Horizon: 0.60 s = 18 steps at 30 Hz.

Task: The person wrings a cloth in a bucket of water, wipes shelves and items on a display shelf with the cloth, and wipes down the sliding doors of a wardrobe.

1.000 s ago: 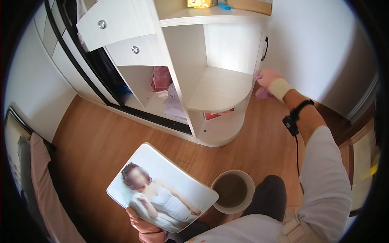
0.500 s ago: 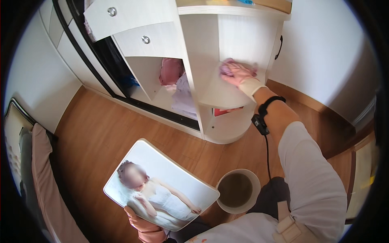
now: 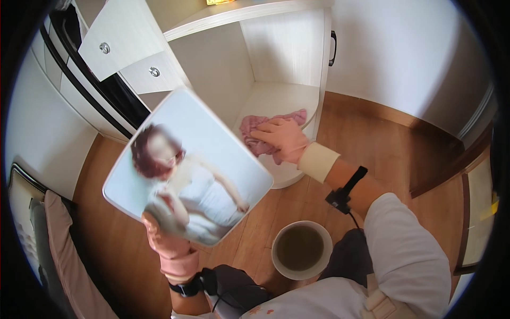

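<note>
Pale wall (image 3: 388, 58) from 12 to 3 o'clock, brown wood floor (image 3: 117, 207) below. Light wood-grain cabinet (image 3: 207, 69) spans 10 to 1 o'clock, with drawer fronts at its 10 o'clock side and a rounded open shelf (image 3: 279, 93) near 12. Pink fabric (image 3: 61, 239) at 8 o'clock, beside a dark-edged headboard (image 3: 18, 212). White-edged picture panel (image 3: 234, 154), showing a figure in a white dress, held up at 9 o'clock and tilted, its top toward 11. Pale bucket (image 3: 300, 275) at 5 o'clock, murky liquid inside, near the wearer's knees. Left hand (image 3: 170, 242), gloved pink, at 7 to 8 o'clock: grip closed on the panel's lower edge, thumb across its front. Right hand (image 3: 284, 139), gloved pink with cream cuff, just off centre toward 2: grip open, fingers extended toward 9 to 10, laid over the cloth. Pink cloth (image 3: 249, 123), crumpled, bunched under those fingers at the shelf's curved front. Black handle (image 3: 333, 49) at 1 o'clock; ring-shaped knobs (image 3: 154, 72) at 10.
</note>
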### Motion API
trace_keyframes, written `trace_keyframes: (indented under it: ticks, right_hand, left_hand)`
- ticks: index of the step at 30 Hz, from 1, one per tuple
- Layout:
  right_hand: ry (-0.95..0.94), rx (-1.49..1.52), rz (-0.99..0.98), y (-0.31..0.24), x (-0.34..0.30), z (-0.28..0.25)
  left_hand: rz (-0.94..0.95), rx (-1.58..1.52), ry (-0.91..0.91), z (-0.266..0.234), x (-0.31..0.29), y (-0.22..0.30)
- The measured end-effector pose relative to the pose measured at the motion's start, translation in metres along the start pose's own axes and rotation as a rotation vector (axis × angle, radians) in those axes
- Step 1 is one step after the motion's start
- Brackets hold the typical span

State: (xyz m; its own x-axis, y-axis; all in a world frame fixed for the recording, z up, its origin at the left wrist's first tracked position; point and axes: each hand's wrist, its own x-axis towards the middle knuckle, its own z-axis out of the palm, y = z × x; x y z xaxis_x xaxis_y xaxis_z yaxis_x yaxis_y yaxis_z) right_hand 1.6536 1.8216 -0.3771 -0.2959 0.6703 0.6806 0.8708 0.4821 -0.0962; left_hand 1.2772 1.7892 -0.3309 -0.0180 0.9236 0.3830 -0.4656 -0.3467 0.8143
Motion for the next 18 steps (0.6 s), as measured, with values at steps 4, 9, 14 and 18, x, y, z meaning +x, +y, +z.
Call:
trace_keyframes:
  ticks: [4,9,14,18]
  right_hand:
    - [0.038,-0.198,0.088,-0.039,-0.069,-0.018]
    - [0.129,-0.167,0.974,-0.014,-0.218,-0.059]
    - [0.495,1.021,1.351,-0.091,-0.335,-0.051]
    - [0.455,0.902,1.487,-0.178,-0.443,-0.058]
  left_hand:
    - [0.050,-0.022,-0.484,0.006,0.004,0.023]
    - [-0.074,-0.151,-0.522,0.026,-0.003,0.009]
    - [-0.033,-0.188,-0.578,0.069,0.019,-0.002]
    - [-0.033,-0.061,-0.527,0.115,0.007,-0.019]
